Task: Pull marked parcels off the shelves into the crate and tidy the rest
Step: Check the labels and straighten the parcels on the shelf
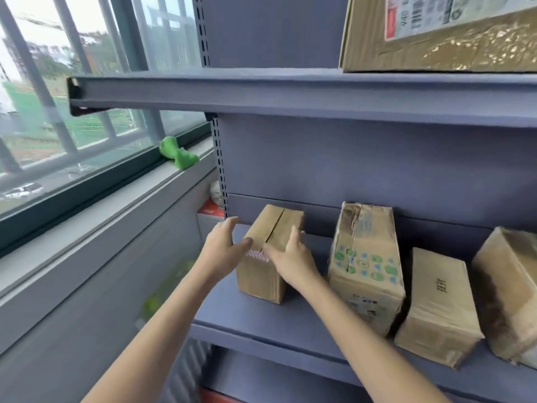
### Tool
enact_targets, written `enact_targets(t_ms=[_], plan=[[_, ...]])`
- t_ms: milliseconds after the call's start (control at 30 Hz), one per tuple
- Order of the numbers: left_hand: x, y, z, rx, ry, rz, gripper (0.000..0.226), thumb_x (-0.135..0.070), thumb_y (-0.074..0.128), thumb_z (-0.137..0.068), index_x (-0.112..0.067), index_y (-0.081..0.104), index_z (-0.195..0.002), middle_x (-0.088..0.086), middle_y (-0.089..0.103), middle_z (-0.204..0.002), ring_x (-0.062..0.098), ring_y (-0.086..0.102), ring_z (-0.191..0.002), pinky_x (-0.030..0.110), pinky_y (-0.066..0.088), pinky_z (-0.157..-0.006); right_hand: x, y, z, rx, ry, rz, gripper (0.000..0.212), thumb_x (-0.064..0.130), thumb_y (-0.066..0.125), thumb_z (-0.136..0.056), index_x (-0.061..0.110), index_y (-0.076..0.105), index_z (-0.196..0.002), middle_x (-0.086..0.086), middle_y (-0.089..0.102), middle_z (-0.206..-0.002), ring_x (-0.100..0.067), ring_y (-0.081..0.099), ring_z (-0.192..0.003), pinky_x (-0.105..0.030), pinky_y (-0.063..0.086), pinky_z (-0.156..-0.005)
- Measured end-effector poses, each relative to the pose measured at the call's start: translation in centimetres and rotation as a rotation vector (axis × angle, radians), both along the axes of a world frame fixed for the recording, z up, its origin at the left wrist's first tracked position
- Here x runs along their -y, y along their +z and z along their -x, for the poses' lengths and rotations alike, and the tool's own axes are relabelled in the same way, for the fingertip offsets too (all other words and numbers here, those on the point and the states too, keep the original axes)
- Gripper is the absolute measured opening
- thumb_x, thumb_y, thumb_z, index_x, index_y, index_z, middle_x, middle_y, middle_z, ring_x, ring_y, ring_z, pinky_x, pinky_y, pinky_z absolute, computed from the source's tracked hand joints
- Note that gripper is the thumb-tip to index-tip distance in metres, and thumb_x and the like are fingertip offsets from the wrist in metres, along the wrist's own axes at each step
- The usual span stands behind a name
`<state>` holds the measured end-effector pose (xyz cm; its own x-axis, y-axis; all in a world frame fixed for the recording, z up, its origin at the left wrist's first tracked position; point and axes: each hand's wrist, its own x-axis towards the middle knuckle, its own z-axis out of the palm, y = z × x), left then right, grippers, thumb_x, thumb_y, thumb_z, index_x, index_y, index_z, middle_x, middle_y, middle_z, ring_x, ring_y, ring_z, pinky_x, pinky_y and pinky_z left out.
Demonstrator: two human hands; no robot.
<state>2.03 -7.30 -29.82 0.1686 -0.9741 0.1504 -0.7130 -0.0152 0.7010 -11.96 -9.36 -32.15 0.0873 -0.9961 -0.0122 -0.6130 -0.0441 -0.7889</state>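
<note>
Both hands, left hand [222, 248] and right hand [290, 254], fingers spread loosely around small taped carton [270, 257] at shelf [261, 321] left end; looks light, rigid; grip side faces.

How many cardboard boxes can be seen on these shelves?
5. Four on the lower shelf: small box between both hands, green-printed box, plain box, one at the right edge. One large box above. Others may sit out of frame.

both hands [255, 251] on small parcel [268, 254], shelf [290, 321]
</note>
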Motion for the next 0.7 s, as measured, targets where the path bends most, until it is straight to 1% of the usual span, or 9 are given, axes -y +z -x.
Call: enact_targets(t_ms=[100,167,233,300,367,400,533,600,700], plan=[[3.1,-0.4,0.3,-0.051,0.015,-0.095,0.057,-0.026,0.057,-0.089,-0.012,0.036,-0.139,0.010,0.042,-0.141,0.025,0.043,-0.127,0.034,0.038,-0.100,1.9,-1.0,-1.1,0.064,-0.063,0.047,0.088,0.037,0.057,-0.087,0.003,0.001,-0.146,-0.019,0.003,-0.155,-0.028,0.005,-0.144,-0.038,0.013,-0.116],[4.1,-1.2,0.4,-0.125,0.014,-0.210,0.053,-0.031,0.054,-0.091,-0.013,0.039,-0.137,0.009,0.046,-0.138,0.024,0.046,-0.123,0.032,0.039,-0.096,2.4,-1.9,-1.5,0.190,-0.130,0.044,0.092,0.036,0.061,-0.084,0.007,0.001,-0.147,-0.015,0.010,-0.155,-0.026,0.013,-0.142,-0.037,0.018,-0.115],[4.3,-2.3,0.5,-0.239,-0.004,-0.326,0.038,-0.037,0.048,-0.093,-0.014,0.050,-0.123,0.008,0.055,-0.124,0.022,0.052,-0.109,0.032,0.040,-0.088,2.5,-2.5,-1.8,0.361,-0.191,-0.017,0.100,0.038,0.065,-0.075,0.013,0.001,-0.148,-0.010,0.021,-0.153,-0.023,0.026,-0.138,-0.038,0.026,-0.113],[4.2,-3.2,0.3,-0.355,-0.018,-0.351,0.038,-0.045,0.048,-0.090,-0.014,0.055,-0.112,0.005,0.062,-0.112,0.023,0.058,-0.100,0.034,0.043,-0.084,2.7,-2.9,-1.8,0.486,-0.231,-0.090,0.095,0.036,0.065,-0.070,0.016,0.011,-0.146,-0.008,0.041,-0.143,-0.021,0.045,-0.126,-0.039,0.038,-0.105],[4.1,-3.7,-0.3,-0.405,-0.036,-0.345,0.043,-0.049,0.052,-0.086,-0.016,0.055,-0.114,0.004,0.065,-0.108,0.022,0.061,-0.099,0.035,0.047,-0.084,2.7,-2.7,-1.8,0.539,-0.216,-0.127,0.075,0.025,0.065,-0.077,0.015,0.028,-0.141,-0.006,0.053,-0.132,-0.020,0.055,-0.113,-0.037,0.044,-0.099],[4.0,-3.7,-0.6,-0.406,-0.049,-0.328,0.041,-0.048,0.054,-0.086,-0.017,0.055,-0.113,0.004,0.065,-0.106,0.021,0.061,-0.097,0.034,0.048,-0.083,2.6,-2.5,-1.8,0.559,-0.200,-0.123,0.070,0.020,0.064,-0.080,0.016,0.030,-0.141,-0.005,0.055,-0.131,-0.018,0.057,-0.110,-0.034,0.045,-0.098],[2.8,-3.0,-1.5,-0.501,-0.116,-0.216,0.017,-0.027,0.058,-0.089,-0.021,0.052,-0.104,0.002,0.062,-0.100,0.016,0.061,-0.086,0.030,0.053,-0.066,1.1,-1.5,-2.2,0.519,-0.101,0.024,0.076,0.010,0.062,-0.083,0.022,0.021,-0.146,0.000,0.048,-0.137,-0.010,0.049,-0.114,-0.022,0.038,-0.096],[1.8,-2.0,-2.0,-0.608,-0.145,-0.145,0.021,-0.019,0.059,-0.088,-0.021,0.049,-0.106,0.001,0.061,-0.099,0.013,0.062,-0.082,0.023,0.051,-0.053,-0.1,-1.0,-2.7,0.506,-0.064,0.161,0.073,0.010,0.062,-0.082,0.028,0.026,-0.143,0.003,0.046,-0.140,-0.007,0.047,-0.120,-0.026,0.038,-0.103],[0.9,-0.5,-3.1,-0.678,-0.191,-0.004,0.038,-0.016,0.065,-0.085,-0.022,0.044,-0.116,-0.005,0.060,-0.106,0.002,0.060,-0.087,0.010,0.048,-0.057,-2.0,-0.6,-3.7,0.592,-0.031,0.334,0.068,0.010,0.058,-0.074,0.043,0.037,-0.130,0.008,0.043,-0.143,-0.006,0.040,-0.131,-0.037,0.034,-0.111]])
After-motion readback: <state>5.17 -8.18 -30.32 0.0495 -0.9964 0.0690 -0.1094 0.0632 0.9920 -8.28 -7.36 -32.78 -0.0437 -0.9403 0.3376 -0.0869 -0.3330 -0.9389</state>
